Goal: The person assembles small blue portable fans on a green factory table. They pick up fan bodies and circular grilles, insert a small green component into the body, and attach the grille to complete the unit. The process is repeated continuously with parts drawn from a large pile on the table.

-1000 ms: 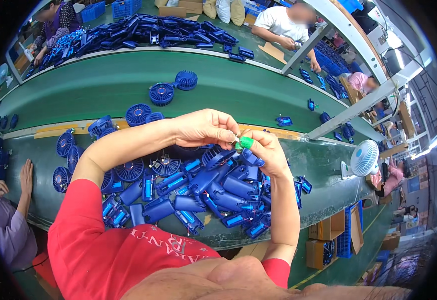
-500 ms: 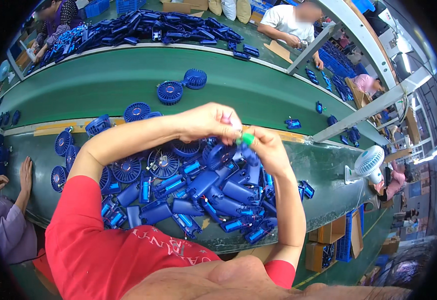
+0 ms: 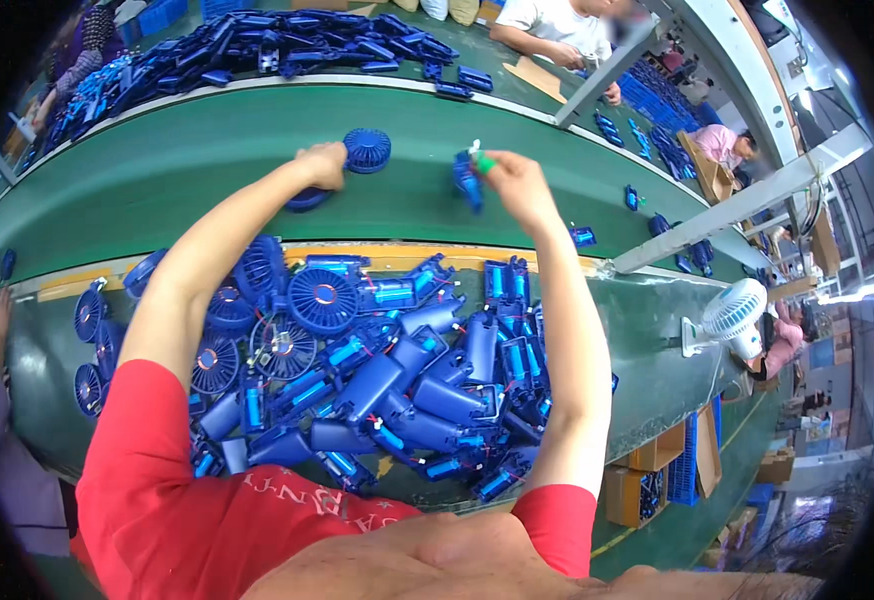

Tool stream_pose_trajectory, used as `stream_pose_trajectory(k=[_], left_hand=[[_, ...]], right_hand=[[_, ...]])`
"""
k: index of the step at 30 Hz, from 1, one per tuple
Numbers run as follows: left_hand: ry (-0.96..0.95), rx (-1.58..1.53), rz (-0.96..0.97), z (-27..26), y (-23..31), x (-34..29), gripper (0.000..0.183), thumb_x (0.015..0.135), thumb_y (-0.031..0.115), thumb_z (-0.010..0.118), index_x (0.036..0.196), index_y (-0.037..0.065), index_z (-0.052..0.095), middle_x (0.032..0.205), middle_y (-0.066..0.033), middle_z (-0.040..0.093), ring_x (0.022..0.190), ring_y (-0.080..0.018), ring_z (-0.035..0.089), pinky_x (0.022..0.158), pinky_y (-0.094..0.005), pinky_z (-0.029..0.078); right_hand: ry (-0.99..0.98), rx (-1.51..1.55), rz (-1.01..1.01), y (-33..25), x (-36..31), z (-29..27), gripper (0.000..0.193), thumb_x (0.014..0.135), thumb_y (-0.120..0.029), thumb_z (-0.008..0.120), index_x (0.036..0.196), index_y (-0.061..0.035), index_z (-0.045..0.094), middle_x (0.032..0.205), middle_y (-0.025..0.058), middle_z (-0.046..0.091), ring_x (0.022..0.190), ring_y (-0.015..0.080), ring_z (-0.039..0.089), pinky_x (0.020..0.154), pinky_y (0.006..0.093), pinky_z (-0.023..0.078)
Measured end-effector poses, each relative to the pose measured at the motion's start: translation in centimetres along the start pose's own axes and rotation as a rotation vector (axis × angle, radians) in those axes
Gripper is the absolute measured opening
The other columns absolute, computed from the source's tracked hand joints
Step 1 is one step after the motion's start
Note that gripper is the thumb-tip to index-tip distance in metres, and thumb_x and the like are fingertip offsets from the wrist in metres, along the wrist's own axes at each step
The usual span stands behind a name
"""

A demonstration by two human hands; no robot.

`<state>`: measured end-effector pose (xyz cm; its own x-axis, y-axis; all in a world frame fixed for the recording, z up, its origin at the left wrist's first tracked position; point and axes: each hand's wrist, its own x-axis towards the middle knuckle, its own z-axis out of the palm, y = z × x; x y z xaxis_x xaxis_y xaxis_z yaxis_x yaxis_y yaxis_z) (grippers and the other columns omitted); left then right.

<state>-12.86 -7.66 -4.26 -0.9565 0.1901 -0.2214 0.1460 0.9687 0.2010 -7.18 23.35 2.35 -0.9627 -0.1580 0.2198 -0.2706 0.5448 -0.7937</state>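
Observation:
My left hand (image 3: pixel 321 167) is over the green belt, fingers curled on a round blue fan head (image 3: pixel 305 201) that it partly covers. Just to its right lies another blue caged fan head (image 3: pixel 367 150). My right hand (image 3: pixel 519 190), with green tape round a fingertip, pinches a small blue handle part (image 3: pixel 468 182) above the belt. That part hangs smeared by motion, and a white bit shows at its top. Nearer me, blue handle casings (image 3: pixel 369 388) with light-blue batteries lie heaped beside several fan heads (image 3: pixel 322 299) on the worktable.
A pale ledge (image 3: pixel 397 253) divides the worktable from the belt (image 3: pixel 227 150). Across it lies a long heap of blue parts (image 3: pixel 287 45). A grey metal post (image 3: pixel 737 200) and a white desk fan (image 3: pixel 735 310) stand at right. Co-workers sit at left and across the belt.
My hands, together over the pile before, have parted and reached out over the belt. The left came down on a fan head; the right carries the blue handle part.

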Motion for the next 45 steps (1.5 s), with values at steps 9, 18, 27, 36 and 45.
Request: stream_pose_trajectory(k=[9,18,27,36,45], left_hand=[[0.351,-0.062,0.331,-2.6,-6.8,-3.0,0.010,0.072,0.008,0.063,0.080,0.005,0.065,0.082,-0.0157,0.065,0.078,-0.0352,0.063,0.070,-0.0436,0.050],[0.534,-0.157,0.497,-5.5,-4.6,-7.3,0.005,0.078,0.002,0.059,0.082,0.000,0.058,0.078,-0.0101,0.061,0.065,-0.0230,0.060,0.058,-0.0314,0.049],[-0.048,-1.161,0.272,-6.5,1.0,-10.5,0.023,0.085,0.007,0.065,0.106,-0.003,0.060,0.095,-0.0104,0.065,0.081,-0.0129,0.063,0.074,-0.0256,0.052],[-0.046,-1.165,0.610,-7.0,5.0,-15.7,0.022,0.088,0.003,0.060,0.110,0.001,0.057,0.095,-0.0065,0.064,0.084,-0.0109,0.061,0.071,-0.0253,0.051],[0.026,-1.232,0.792,-7.4,7.2,-20.8,0.024,0.083,0.004,0.068,0.102,0.003,0.053,0.082,-0.0012,0.059,0.076,-0.0045,0.055,0.067,-0.0204,0.046]], right_hand=[[0.383,-0.811,0.144,16.5,-4.3,-14.3,0.037,0.078,-0.013,0.062,0.114,-0.0049,0.062,0.110,0.0196,0.063,0.104,0.0361,0.059,0.089,0.0433,0.047],[0.354,-0.984,0.306,20.3,-3.5,-13.0,0.018,0.081,-0.018,0.061,0.090,-0.0061,0.071,0.095,0.0148,0.067,0.095,0.0340,0.062,0.082,0.0421,0.049],[0.247,0.130,0.232,12.3,-7.0,-9.1,0.022,0.090,-0.014,0.054,0.101,0.0006,0.066,0.091,0.0027,0.066,0.080,0.0078,0.056,0.074,0.0224,0.043],[0.010,0.740,0.114,-4.9,-13.1,-1.1,0.024,0.089,-0.017,0.062,0.104,0.0008,0.063,0.097,0.0140,0.068,0.093,0.0180,0.063,0.088,0.0299,0.046],[-0.125,0.684,0.090,-14.0,-16.7,2.7,0.024,0.086,-0.006,0.063,0.109,0.0017,0.064,0.097,0.0058,0.068,0.088,0.0099,0.060,0.081,0.0239,0.047]])
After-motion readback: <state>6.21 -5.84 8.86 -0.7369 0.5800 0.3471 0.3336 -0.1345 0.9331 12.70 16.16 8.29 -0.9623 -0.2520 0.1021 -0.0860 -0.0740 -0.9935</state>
